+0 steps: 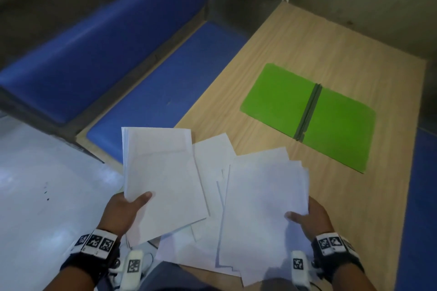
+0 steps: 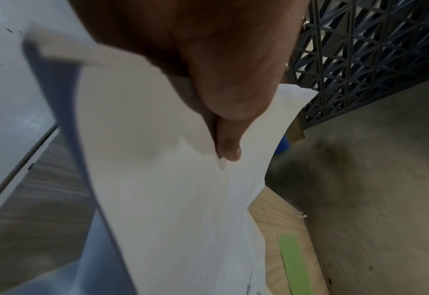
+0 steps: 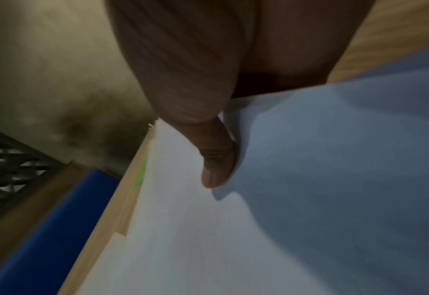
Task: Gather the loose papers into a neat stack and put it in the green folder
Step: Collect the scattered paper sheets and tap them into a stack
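Nearest me, both hands hold paper: my left hand pinches one bundle by its near edge, thumb on top, and my right hand pinches a fanned, uneven bundle. More sheets lie loose between them on the table. Gathering looks about half done; squaring is left. Farther off, the green folder lies open, holding nothing.

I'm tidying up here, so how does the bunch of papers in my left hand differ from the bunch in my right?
The left bunch looks squared, edges nearly aligned; the right bunch is fanned, corners staggered. The left hand holds its bunch beyond the table's edge, the right hand over the table. Both are white, thumb on top.
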